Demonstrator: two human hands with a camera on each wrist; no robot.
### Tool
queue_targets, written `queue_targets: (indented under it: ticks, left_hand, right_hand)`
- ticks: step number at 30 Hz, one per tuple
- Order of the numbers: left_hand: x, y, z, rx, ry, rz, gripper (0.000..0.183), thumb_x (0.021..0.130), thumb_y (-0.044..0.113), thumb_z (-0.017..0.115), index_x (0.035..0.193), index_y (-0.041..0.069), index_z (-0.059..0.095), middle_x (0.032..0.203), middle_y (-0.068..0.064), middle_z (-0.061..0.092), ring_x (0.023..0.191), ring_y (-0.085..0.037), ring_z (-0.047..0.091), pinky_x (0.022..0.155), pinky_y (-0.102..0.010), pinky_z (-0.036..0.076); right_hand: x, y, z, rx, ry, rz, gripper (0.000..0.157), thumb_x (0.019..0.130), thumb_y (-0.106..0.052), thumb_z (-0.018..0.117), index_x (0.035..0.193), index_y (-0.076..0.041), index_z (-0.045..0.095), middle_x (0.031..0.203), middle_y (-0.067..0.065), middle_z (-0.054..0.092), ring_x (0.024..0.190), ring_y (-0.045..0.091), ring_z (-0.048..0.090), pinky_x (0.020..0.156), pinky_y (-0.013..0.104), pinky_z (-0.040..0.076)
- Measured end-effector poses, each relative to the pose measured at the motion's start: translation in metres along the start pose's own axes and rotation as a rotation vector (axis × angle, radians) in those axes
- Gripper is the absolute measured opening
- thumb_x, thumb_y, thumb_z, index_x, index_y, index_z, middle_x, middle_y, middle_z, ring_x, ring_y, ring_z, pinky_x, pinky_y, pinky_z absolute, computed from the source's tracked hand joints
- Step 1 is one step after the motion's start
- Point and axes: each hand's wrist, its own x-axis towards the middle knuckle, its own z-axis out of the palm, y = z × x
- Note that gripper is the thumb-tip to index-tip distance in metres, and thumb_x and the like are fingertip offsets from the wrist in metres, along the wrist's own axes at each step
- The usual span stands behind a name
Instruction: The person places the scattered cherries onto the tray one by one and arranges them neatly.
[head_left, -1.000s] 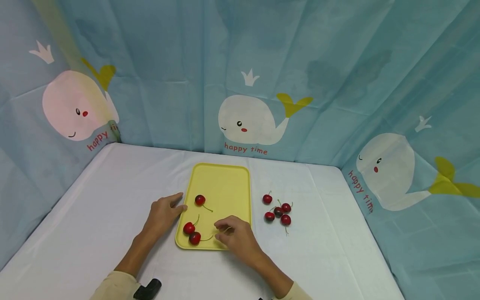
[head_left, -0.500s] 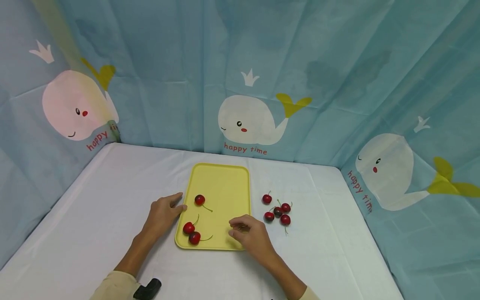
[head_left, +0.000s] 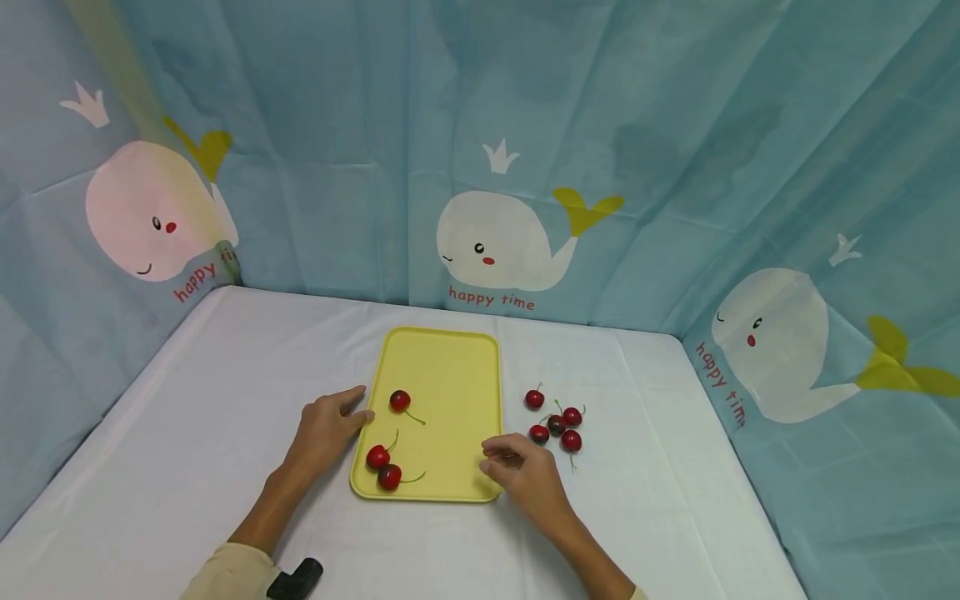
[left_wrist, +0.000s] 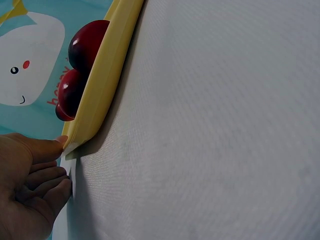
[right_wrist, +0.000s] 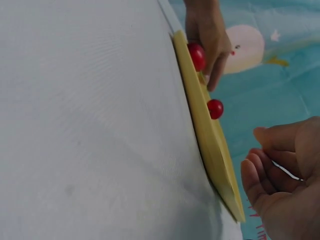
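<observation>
A yellow tray [head_left: 457, 375] lies on the white cloth. Three red cherries with stems are on its left part: one cherry [head_left: 400, 401] by itself, and a cherry [head_left: 378, 457] touching another cherry [head_left: 389, 477] near the front left corner. My left hand [head_left: 322, 429] rests at the tray's left edge, its thumb [left_wrist: 52, 147] touching the rim. Over the tray's front right corner hovers my right hand [head_left: 528, 475], fingers loosely bent and thumb apart from the fingertips [right_wrist: 250, 167]. Nothing shows between them.
Right of the tray, several cherries [head_left: 557, 425] lie clustered on the white cloth [head_left: 637, 500], with one cherry [head_left: 535, 399] slightly behind them. A blue curtain [head_left: 337, 208] with printed whales stands behind and at both sides.
My right hand has moved right, from above the tray's front middle to its front right corner. The left hand, tray and cherries have stayed in place.
</observation>
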Motion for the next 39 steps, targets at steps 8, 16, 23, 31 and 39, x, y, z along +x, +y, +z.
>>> queue_targets:
  ticks: [8,16,23,31,39]
  left_hand:
    - [-0.001,0.001,-0.001,0.001,0.001,0.003,0.056,0.102,0.018,0.069,0.152,-0.001,0.054,0.149,-0.028,0.058,0.144,-0.046,0.050,0.116,-0.064,0.043]
    - [-0.001,0.000,-0.001,-0.001,0.001,0.004,0.057,0.102,0.019,0.070,0.153,-0.001,0.054,0.150,-0.027,0.057,0.145,-0.046,0.050,0.117,-0.064,0.043]
    - [-0.001,0.002,-0.001,0.000,-0.006,-0.011,0.057,0.102,0.020,0.070,0.153,0.000,0.054,0.149,-0.028,0.058,0.144,-0.046,0.052,0.116,-0.064,0.043]
    - [-0.001,0.001,-0.001,-0.003,-0.002,-0.007,0.057,0.102,0.020,0.070,0.153,0.000,0.054,0.150,-0.028,0.057,0.144,-0.046,0.051,0.117,-0.063,0.042]
    - [0.000,0.000,0.000,-0.002,0.000,-0.002,0.057,0.102,0.020,0.070,0.153,0.000,0.054,0.150,-0.027,0.057,0.145,-0.046,0.050,0.117,-0.063,0.043]
  right_hand:
    - [-0.004,0.000,-0.011,0.042,0.060,0.072,0.022,0.087,-0.007,0.086,0.109,-0.008,0.080,0.101,0.004,0.077,0.091,0.015,0.072,0.084,0.023,0.060]
    - [-0.007,0.006,-0.020,0.039,0.078,0.100,0.021,0.088,-0.005,0.085,0.108,-0.008,0.081,0.098,0.002,0.076,0.090,0.014,0.072,0.085,0.023,0.061]
    - [-0.011,0.013,-0.032,0.007,0.119,0.143,0.022,0.088,-0.006,0.085,0.109,-0.007,0.081,0.100,0.004,0.077,0.088,0.012,0.072,0.083,0.021,0.061]
    - [-0.015,0.021,-0.045,-0.024,0.176,0.119,0.024,0.087,-0.005,0.086,0.110,-0.006,0.080,0.098,0.004,0.077,0.086,0.012,0.072,0.081,0.021,0.062]
    - [-0.021,0.026,-0.058,-0.060,0.218,0.150,0.024,0.087,-0.006,0.086,0.111,-0.006,0.080,0.100,0.003,0.077,0.088,0.011,0.072,0.081,0.021,0.061]
